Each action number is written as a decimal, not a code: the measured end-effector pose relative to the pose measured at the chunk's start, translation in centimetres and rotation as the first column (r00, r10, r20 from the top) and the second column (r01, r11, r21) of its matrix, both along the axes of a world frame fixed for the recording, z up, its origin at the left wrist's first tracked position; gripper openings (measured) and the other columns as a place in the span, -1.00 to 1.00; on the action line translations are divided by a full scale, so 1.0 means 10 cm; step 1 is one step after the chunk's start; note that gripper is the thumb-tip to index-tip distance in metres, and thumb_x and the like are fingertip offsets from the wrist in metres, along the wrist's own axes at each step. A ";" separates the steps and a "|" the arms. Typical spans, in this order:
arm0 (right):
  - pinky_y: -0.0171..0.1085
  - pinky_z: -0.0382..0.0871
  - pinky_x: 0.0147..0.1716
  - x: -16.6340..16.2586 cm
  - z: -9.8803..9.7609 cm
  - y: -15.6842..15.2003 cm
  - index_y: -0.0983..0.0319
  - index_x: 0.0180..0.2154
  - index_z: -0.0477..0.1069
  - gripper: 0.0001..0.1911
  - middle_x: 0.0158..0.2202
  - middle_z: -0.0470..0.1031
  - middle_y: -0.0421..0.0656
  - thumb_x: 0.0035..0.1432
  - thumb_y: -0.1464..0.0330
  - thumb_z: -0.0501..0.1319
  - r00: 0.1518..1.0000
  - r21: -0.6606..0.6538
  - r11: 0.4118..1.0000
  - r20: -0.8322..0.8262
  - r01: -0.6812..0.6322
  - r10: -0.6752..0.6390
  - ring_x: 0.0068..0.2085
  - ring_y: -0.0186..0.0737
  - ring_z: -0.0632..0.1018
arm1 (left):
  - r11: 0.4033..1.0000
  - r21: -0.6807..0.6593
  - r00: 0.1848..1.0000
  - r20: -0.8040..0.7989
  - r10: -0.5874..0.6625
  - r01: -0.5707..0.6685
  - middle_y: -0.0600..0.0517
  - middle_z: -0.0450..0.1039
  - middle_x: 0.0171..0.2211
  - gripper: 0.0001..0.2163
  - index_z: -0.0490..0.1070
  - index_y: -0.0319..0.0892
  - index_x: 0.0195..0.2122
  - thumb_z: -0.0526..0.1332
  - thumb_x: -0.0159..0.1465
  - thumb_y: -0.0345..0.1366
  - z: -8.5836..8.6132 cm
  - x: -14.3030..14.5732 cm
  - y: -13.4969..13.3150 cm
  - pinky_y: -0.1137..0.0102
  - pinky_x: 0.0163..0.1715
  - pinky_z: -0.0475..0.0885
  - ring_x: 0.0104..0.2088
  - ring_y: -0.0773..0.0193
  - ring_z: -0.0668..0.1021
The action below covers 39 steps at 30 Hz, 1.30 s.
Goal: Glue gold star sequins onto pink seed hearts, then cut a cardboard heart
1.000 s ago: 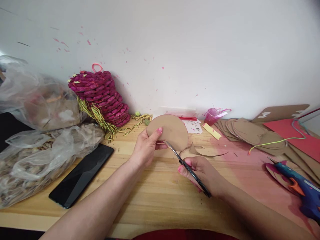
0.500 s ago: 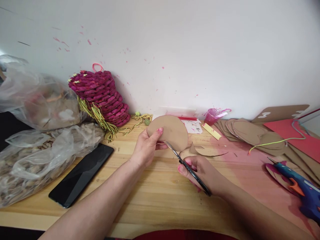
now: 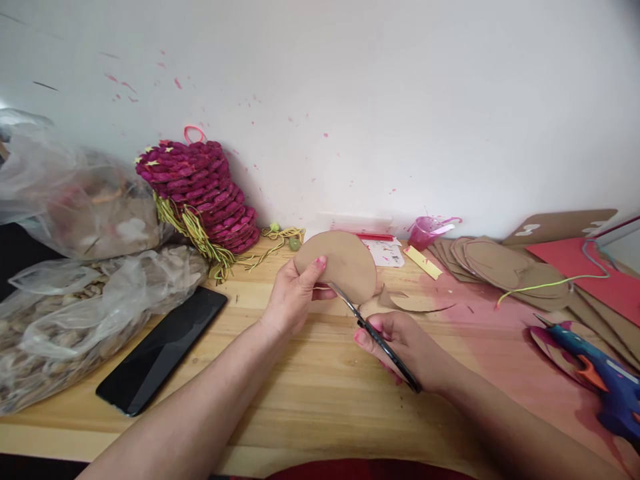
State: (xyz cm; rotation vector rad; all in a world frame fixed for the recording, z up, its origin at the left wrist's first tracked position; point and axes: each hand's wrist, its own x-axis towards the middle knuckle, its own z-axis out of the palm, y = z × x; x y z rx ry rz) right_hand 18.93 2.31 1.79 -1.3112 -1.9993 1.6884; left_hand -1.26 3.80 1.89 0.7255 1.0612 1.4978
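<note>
My left hand point(image 3: 297, 287) pinches a round piece of brown cardboard point(image 3: 343, 263) at its left edge, thumb on top, raised above the table. In my right hand point(image 3: 400, 343) are scissors point(image 3: 383, 343) with dark handles. Their blades lie along the disc's lower edge, the tips close to my left fingers. Curled cardboard offcuts point(image 3: 407, 305) rest on the wood just beyond my right hand.
A black phone point(image 3: 163, 350) and plastic bags of shells point(image 3: 75, 340) lie at left. A magenta woven piece point(image 3: 210, 193) leans on the wall. Cut cardboard shapes point(image 3: 505, 267), red sheets point(image 3: 595, 273), a pink cup point(image 3: 425, 232) and a glue gun point(image 3: 595, 367) occupy the right.
Almost nothing differs. Both hands, the cardboard disc and the scissors keep nearly the same place, and the view has shifted very slightly.
</note>
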 end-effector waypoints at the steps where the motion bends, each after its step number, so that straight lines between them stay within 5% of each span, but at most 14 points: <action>1: -0.34 0.00 -0.65 0.01 -0.01 0.00 0.17 -0.57 0.10 -0.51 -0.72 0.19 -0.37 0.20 0.06 0.25 1.000 -0.010 1.000 0.010 0.002 -0.002 -0.69 -0.42 0.24 | 1.000 -0.002 1.000 -0.004 0.001 -0.001 0.04 0.52 -0.35 -0.63 0.47 -0.22 -0.10 0.41 0.12 -0.16 0.00 0.00 0.00 0.49 -0.59 0.54 -0.51 0.38 0.53; 15: -0.31 -0.03 -0.65 -0.03 0.06 -0.01 0.16 -0.59 0.13 -0.49 -0.74 0.20 -0.34 0.20 0.03 0.24 0.997 0.073 0.997 0.081 -0.006 0.000 -0.68 -0.37 0.25 | 0.999 -0.041 1.000 -0.003 0.025 -0.025 0.02 0.54 -0.39 -0.63 0.47 -0.24 -0.15 0.43 0.08 -0.17 -0.02 0.03 0.00 0.49 -0.60 0.53 -0.53 0.37 0.53; 26: -0.30 -0.04 -0.55 0.00 0.06 0.04 0.18 -0.59 0.13 -0.47 -0.58 0.06 -0.30 0.22 0.00 0.19 0.981 0.341 0.933 0.187 -0.112 0.050 -0.53 -0.33 0.15 | 0.995 -0.084 0.999 0.017 0.052 -0.050 0.05 0.54 -0.41 -0.66 0.45 -0.24 -0.16 0.42 0.10 -0.19 -0.11 0.06 0.02 0.50 -0.60 0.51 -0.56 0.40 0.52; 32: -0.31 -0.06 -0.58 0.01 -0.02 0.05 0.18 -0.60 0.16 -0.48 -0.61 0.06 -0.31 0.18 0.00 0.22 0.978 0.337 0.933 0.203 -0.122 0.055 -0.55 -0.35 0.12 | 0.993 -0.106 0.998 0.023 0.060 -0.057 0.03 0.55 -0.39 -0.66 0.44 -0.25 -0.13 0.40 0.13 -0.22 -0.14 0.07 0.04 0.48 -0.61 0.51 -0.59 0.39 0.52; 36: -0.32 -0.06 -0.61 0.01 -0.02 0.04 0.18 -0.62 0.18 -0.50 -0.64 0.10 -0.33 0.05 0.03 0.34 0.980 0.346 0.936 0.201 -0.057 -0.015 -0.57 -0.37 0.13 | 0.988 -0.111 0.994 0.035 0.108 -0.103 0.03 0.55 -0.34 -0.69 0.43 -0.24 -0.13 0.40 0.15 -0.25 -0.14 0.04 0.06 0.49 -0.59 0.53 -0.58 0.41 0.53; 39: -0.34 0.03 -0.61 0.01 0.00 0.06 0.18 -0.59 0.26 -0.55 -0.63 0.16 -0.33 0.03 0.05 0.37 0.994 0.349 0.932 0.017 0.099 -0.111 -0.57 -0.37 0.21 | 0.987 -0.112 0.991 0.052 0.126 -0.119 0.03 0.54 -0.31 -0.69 0.43 -0.23 -0.12 0.40 0.15 -0.25 -0.12 0.01 0.08 0.50 -0.57 0.54 -0.56 0.42 0.55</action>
